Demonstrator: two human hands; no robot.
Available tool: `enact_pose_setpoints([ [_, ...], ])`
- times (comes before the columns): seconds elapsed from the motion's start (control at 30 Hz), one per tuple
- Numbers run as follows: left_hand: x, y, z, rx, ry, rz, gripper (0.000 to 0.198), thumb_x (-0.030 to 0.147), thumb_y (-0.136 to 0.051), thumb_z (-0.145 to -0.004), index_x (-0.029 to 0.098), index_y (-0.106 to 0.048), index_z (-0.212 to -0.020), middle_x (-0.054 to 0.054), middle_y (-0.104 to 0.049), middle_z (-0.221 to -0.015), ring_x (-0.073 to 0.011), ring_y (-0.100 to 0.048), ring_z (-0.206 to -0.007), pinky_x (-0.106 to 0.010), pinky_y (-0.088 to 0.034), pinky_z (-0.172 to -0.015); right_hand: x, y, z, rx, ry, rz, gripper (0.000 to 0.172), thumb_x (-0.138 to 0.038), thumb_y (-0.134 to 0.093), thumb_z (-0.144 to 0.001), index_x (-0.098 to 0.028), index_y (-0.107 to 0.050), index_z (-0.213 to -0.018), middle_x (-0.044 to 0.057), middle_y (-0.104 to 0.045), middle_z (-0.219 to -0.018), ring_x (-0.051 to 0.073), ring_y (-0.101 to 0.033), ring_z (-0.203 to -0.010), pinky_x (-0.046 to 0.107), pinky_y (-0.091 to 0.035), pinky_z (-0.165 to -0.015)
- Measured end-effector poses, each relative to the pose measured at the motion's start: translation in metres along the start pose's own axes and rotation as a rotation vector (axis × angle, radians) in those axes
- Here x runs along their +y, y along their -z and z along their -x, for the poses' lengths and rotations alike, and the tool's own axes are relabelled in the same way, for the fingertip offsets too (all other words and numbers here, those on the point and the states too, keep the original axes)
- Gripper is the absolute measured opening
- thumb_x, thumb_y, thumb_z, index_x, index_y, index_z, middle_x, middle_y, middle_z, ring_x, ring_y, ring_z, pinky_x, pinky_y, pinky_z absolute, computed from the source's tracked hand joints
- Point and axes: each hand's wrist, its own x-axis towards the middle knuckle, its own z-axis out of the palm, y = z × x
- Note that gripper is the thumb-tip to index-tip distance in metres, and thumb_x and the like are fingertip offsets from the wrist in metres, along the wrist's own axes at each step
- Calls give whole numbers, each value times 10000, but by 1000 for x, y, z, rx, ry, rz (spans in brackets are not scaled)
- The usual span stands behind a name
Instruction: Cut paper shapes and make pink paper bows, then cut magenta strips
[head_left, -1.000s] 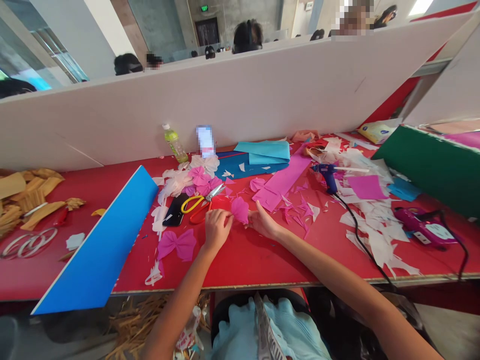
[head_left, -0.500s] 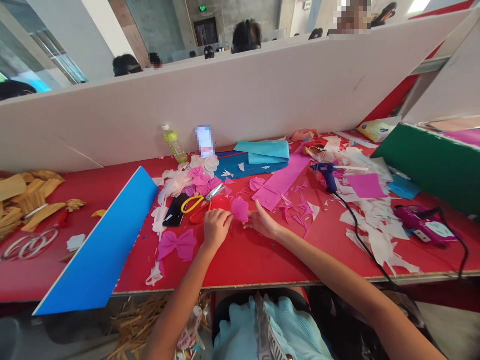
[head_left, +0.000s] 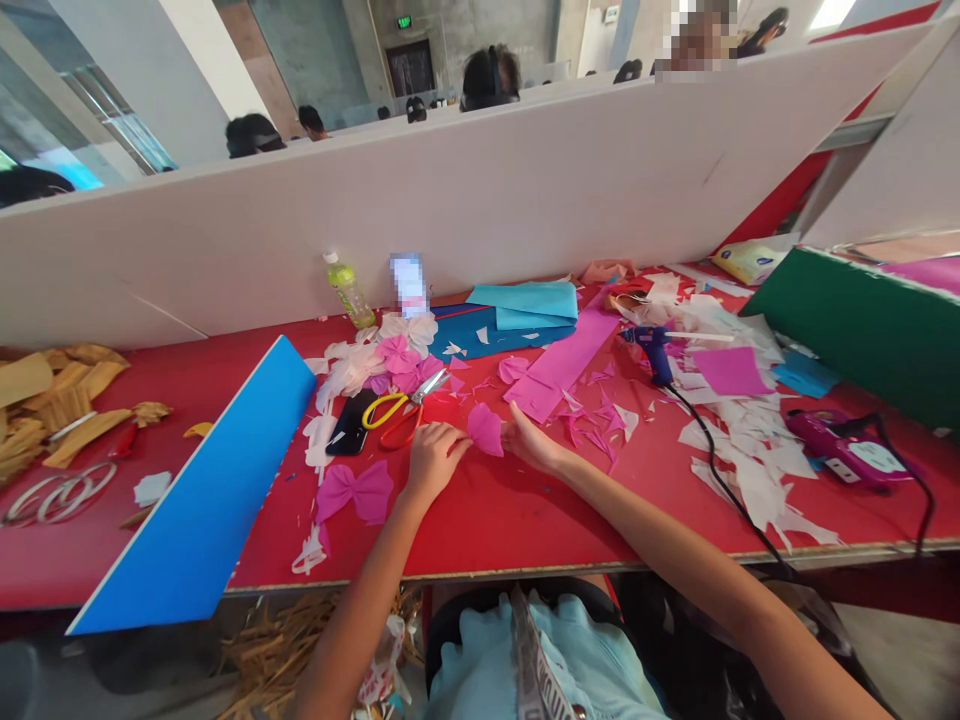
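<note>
A small pink paper piece [head_left: 486, 428] sits between my two hands over the red table [head_left: 487, 510]. My left hand [head_left: 433, 458] pinches its left edge with curled fingers. My right hand [head_left: 531, 441] holds its right edge, fingers closed on it. Yellow-and-red scissors [head_left: 401, 410] lie just beyond my left hand, beside a black phone [head_left: 350, 423]. A finished pink paper bow [head_left: 354, 490] lies to the left of my left wrist.
A blue board [head_left: 214, 480] leans over the table's front edge at left. Pink strips [head_left: 566, 360], blue sheets [head_left: 525, 303], white scraps [head_left: 742, 440], a blue glue gun [head_left: 654, 345] with its cord, a purple tool [head_left: 847, 452], a bottle [head_left: 349, 290] and a green board [head_left: 862, 330] crowd the table. A white partition [head_left: 480, 190] stands behind.
The pink piece has tipped lower and flatter toward the table between my hands. Both hands have shifted only slightly.
</note>
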Motion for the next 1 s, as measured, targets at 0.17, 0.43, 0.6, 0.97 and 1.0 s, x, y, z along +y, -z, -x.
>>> enact_pose_setpoints([
  [0.17, 1, -2, 1, -27, -16, -15, 154, 275, -534, -862, 197, -612, -755, -17, -634, -734, -168, -547, -749, -322, -363, -731, -1, 1, 1, -5, 23, 26, 725, -755, -257, -792, -157, -656, -889, 87, -657, -909, 199, -563, -871, 308, -411, -776],
  [0.43, 6, 0, 1, -58, -22, 17, 135, 256, -545, -854, 207, -612, -748, -10, -643, -731, -162, -548, -731, -326, -352, -746, -7, -3, 4, -27, 17, 28, 699, -757, -292, -780, -168, -660, -863, 89, -672, -906, 217, -562, -945, 336, -409, -840],
  [0.6, 8, 0, 1, -60, 11, 53, 115, 247, -566, -839, 204, -598, -738, 0, -644, -717, -162, -550, -719, -320, -350, -737, -5, -2, 4, -29, 43, 8, 605, -676, -346, -813, -167, -663, -891, 89, -667, -928, 214, -562, -940, 348, -402, -858],
  [0.97, 9, -7, 1, 1, 110, 201, 21, 196, -564, -810, 193, -545, -800, -14, -631, -794, -169, -570, -792, -322, -406, -774, -6, -5, 5, 77, 173, 303, 176, -273, -589, -707, -166, -690, -804, 30, -646, -848, 206, -554, -862, 335, -387, -839],
  [1.0, 9, -7, 1, 12, 116, 219, 34, 194, -562, -805, 194, -539, -781, -14, -628, -781, -170, -570, -785, -321, -412, -771, -6, -7, 5, 88, 166, 307, 178, -280, -606, -704, -166, -686, -814, 23, -643, -840, 201, -556, -846, 332, -388, -835],
])
